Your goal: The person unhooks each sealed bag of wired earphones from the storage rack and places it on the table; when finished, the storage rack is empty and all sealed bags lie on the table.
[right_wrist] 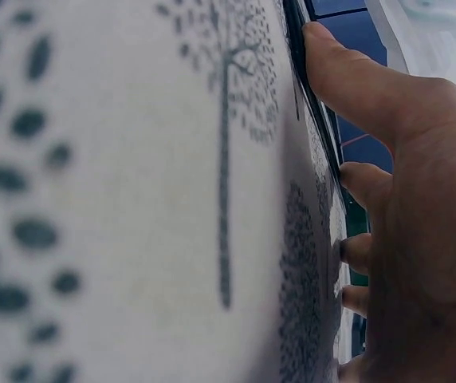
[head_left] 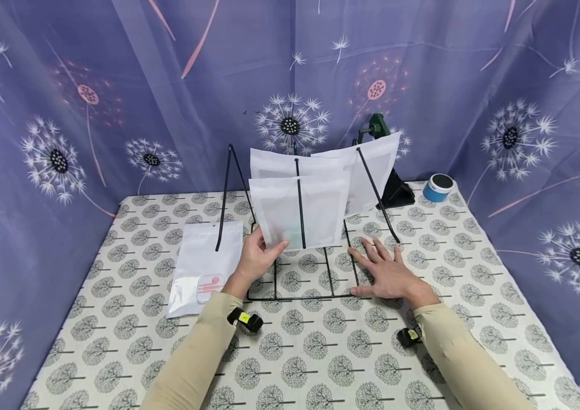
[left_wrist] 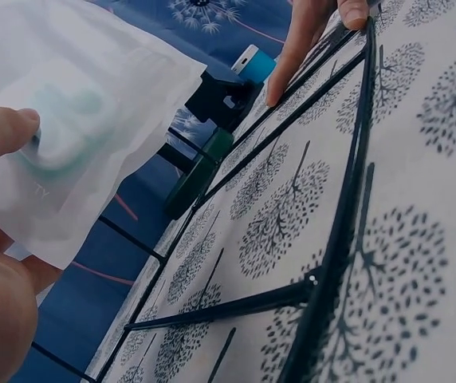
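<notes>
My left hand (head_left: 259,256) pinches the lower left corner of a white zip pouch (head_left: 276,210), its thumb across the front. A pale green and white item shows faintly through the pouch in the left wrist view. The pouch stands among the uprights of a black wire rack (head_left: 300,298), behind a middle upright. A second white pouch (head_left: 269,162) is directly behind it, and a third pouch (head_left: 371,171) leans at the right, behind another upright. My right hand (head_left: 387,273) lies palm down with fingers spread, its fingertips on the rack's right base wire.
Another white pouch (head_left: 187,273) with a pink-printed label lies flat left of the rack. A dark stand with a green arm (head_left: 397,191) and a blue round container (head_left: 437,188) stand at the back right. Purple curtains (head_left: 197,114) enclose the patterned tablecloth (head_left: 315,364).
</notes>
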Motion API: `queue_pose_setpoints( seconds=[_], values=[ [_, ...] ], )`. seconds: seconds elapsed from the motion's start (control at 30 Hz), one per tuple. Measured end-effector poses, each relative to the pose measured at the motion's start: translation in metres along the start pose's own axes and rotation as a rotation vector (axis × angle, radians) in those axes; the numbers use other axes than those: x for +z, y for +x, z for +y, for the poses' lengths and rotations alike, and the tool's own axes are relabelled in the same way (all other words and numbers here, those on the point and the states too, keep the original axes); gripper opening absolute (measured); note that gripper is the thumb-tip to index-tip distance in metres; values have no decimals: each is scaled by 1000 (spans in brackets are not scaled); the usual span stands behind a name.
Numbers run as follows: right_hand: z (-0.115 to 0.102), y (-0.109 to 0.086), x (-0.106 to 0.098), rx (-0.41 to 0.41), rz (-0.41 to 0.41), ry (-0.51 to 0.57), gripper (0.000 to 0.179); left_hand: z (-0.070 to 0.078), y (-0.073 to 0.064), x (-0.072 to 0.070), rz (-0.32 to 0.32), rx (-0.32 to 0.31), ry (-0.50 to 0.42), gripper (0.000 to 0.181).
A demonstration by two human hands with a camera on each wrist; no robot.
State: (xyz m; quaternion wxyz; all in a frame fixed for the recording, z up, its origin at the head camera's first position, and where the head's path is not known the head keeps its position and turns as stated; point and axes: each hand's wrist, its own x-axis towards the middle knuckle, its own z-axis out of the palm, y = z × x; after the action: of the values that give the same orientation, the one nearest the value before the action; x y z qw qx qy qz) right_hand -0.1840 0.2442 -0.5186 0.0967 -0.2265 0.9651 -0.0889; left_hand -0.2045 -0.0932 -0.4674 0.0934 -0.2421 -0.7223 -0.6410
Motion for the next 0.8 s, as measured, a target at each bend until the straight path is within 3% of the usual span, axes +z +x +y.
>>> queue_pose_setpoints(
  seconds=[0.17,0.3,0.57,0.8],
  values=[
    [0,0,0,0,5,-1,102,-2,-2,0,-4,20,-8,40],
    [1,1,2,0,3,-4,102,-5,-5,0,-4,-4,-26,38],
    [1,0,2,-2,14,0,102,5,-11,1,-6,-28,-13,38],
    [1,-1,2,-6,22,10,102,8,-16,1,-22,28,2,39]
  ],
)
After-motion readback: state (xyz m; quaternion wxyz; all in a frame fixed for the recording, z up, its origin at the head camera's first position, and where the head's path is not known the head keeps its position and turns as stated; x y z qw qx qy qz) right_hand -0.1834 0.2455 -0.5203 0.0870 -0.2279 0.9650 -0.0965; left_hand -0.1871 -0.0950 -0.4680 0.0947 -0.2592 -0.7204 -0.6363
